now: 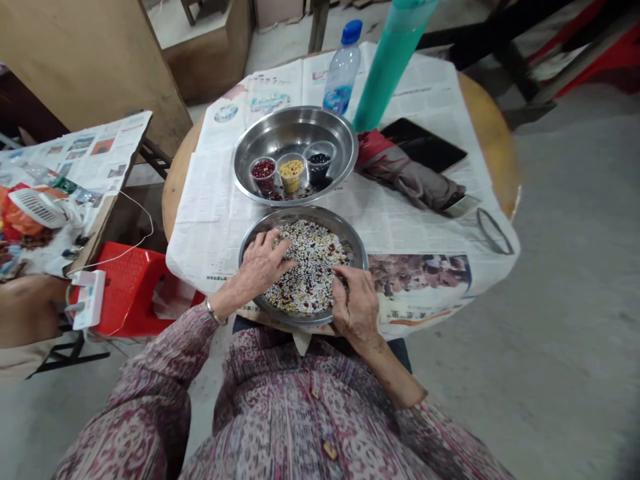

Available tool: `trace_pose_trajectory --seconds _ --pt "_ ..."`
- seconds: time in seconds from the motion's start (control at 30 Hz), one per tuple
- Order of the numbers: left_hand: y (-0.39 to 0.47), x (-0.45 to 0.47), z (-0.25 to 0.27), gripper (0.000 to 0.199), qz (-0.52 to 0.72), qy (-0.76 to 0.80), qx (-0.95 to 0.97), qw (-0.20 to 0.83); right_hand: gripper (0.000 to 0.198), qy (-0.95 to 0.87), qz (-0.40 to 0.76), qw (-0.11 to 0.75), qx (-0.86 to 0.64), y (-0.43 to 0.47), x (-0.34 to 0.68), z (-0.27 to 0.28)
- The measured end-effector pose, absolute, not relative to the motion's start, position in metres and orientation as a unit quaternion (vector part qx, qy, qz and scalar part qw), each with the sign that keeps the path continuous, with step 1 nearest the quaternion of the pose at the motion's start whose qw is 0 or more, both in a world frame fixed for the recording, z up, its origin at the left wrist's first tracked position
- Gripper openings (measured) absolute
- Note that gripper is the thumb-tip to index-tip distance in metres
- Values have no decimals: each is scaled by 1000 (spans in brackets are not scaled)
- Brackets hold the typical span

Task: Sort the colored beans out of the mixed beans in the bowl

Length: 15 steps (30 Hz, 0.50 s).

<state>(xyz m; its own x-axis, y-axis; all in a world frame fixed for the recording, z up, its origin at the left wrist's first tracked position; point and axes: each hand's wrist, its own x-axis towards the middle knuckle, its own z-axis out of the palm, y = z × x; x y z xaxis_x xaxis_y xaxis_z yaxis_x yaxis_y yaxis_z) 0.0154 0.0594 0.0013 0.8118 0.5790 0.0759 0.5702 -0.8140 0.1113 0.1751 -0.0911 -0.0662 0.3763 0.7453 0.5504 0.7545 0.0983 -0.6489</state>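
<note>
A steel bowl (363,247) near the table's front edge holds mixed grains (307,267): white ones with dark red, yellow and black bits among them. My left hand (264,261) rests over the bowl's left side, fingers apart and touching the grains. At the right rim is my right hand (357,303), its fingers curled and thumb close to the index finger; anything between them is too small to make out. Behind, a larger steel basin (280,130) holds three clear plastic cups: one of red beans (263,170), one of yellow kernels (291,170) and one of black beans (319,163).
Newspaper (205,200) covers the round table. Beyond the basin stand a water bottle (343,70) and a tall green bottle (393,67). A folded umbrella (415,177) and a dark tablet (430,143) lie right. On the left are a red stool (130,287) and a power strip (89,300).
</note>
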Motion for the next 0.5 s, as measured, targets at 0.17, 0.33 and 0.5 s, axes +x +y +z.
trace_pose_trajectory --seconds 0.17,0.33,0.5 --pt "30 3 1 27 15 187 972 145 26 -556 -1 487 -674 -92 175 -67" --pt "27 32 -7 28 28 149 974 168 27 -552 8 489 -675 -92 175 -68" --pt "46 60 -13 37 69 118 986 93 26 -542 7 500 -676 -92 174 -69"
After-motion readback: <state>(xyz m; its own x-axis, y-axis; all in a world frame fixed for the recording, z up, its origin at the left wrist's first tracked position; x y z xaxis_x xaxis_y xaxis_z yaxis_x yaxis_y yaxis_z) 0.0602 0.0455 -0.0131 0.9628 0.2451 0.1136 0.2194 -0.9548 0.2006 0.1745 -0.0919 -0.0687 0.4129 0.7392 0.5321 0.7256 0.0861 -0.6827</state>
